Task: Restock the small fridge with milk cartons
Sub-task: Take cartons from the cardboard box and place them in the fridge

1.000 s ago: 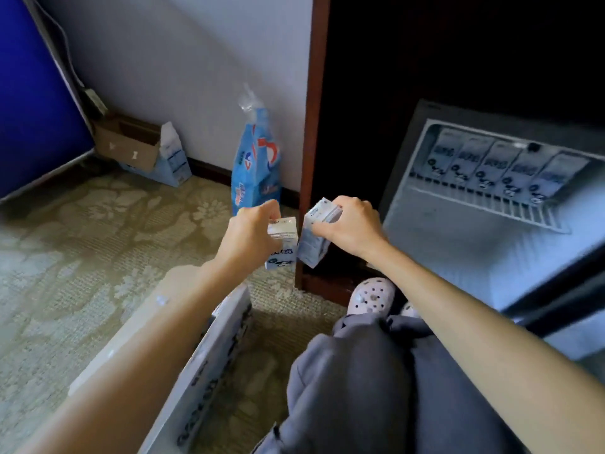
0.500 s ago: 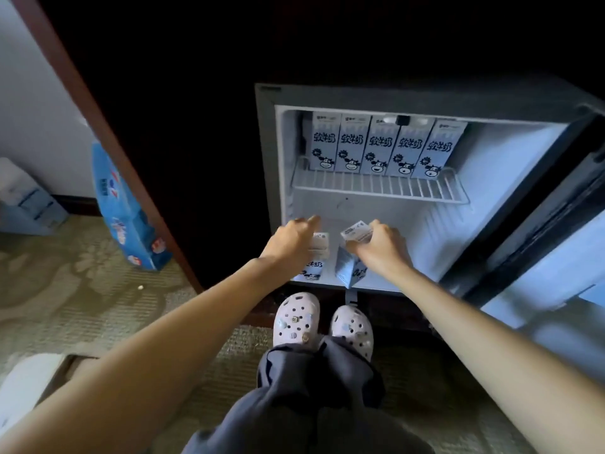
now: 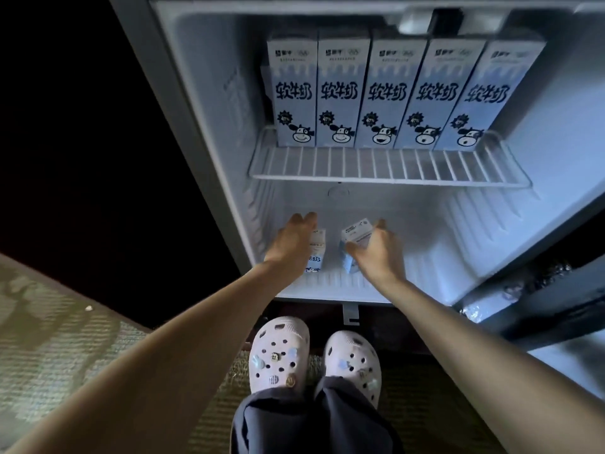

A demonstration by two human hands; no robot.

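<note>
Milk cartons already fill part of the fridge (image 3: 203, 93): five tall cartons (image 3: 389, 93) stand in a row at the back of the wire shelf (image 3: 386, 165). The two small ones I am bringing in are low over the front of the fridge floor (image 3: 327, 288), side by side and just apart.

To do this step well, I think each carton should go down flat and upright, pushed towards the floor's back edge so the front stays free. The print should face out like the row above, and I should let go only once the base sits square.

My left forearm reaches in from the lower left. My left hand (image 3: 293, 244) lies along the left side of the left carton (image 3: 317, 253), back of the hand up, fingers fairly straight and pointing inward. The thumb is hidden, so I cannot tell whether I grip it or only rest against it. That carton stands upright.

The right carton (image 3: 355, 237) is tilted and needs straightening first. My right hand (image 3: 376, 253) holds it, thumb across the near face and fingers curled round the far side.
</note>
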